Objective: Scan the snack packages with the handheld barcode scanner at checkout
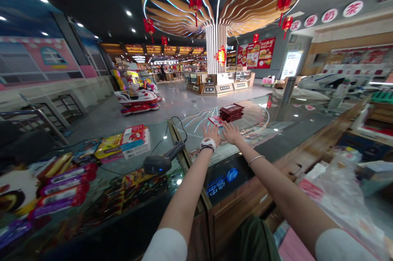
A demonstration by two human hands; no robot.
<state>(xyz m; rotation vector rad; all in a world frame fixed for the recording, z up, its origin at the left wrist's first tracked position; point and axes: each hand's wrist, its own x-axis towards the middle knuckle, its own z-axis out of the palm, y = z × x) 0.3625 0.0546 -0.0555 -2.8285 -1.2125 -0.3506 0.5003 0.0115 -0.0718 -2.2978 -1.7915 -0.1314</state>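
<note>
Both arms reach forward over the glass counter top (258,130). My left hand (211,135), with a white band and a dark band at the wrist, has its fingers stretched out and apart. My right hand (232,133), wearing a thin bangle, also has its fingers extended. Just beyond the fingertips lies a flat red-and-white packet (215,120); whether the fingers touch it, I cannot tell. Behind my right hand sits a stack of dark red flat packets (231,112). Neither hand appears to hold anything.
Left of my arms, a black barcode scanner (158,165) with a cable lies on glass. Beside it are boxed goods (132,138) and purple-and-red snack packs (66,185). A metal post (288,90) rises at the counter's far right. Plastic bags (340,187) lie at lower right.
</note>
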